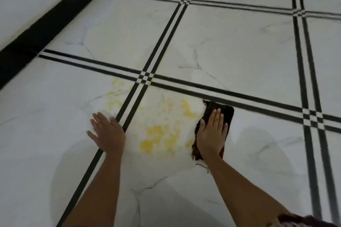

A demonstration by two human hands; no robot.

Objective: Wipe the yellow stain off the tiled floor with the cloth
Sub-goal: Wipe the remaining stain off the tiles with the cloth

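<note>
A patchy yellow stain (160, 132) spreads over the white marble-look tiled floor (230, 46), with a fainter patch (116, 94) left of a double black tile line. A dark brown cloth (224, 111) lies flat at the stain's right edge. My right hand (212, 134) presses flat on the cloth with straight fingers, covering most of it. My left hand (107, 132) rests flat on the floor with spread fingers, just left of the stain and across the black line.
Double black lines (145, 77) divide the white tiles into large squares. A black skirting strip (55, 13) runs along the wall at the upper left. A bit of dark red fabric (302, 221) shows at the bottom right corner.
</note>
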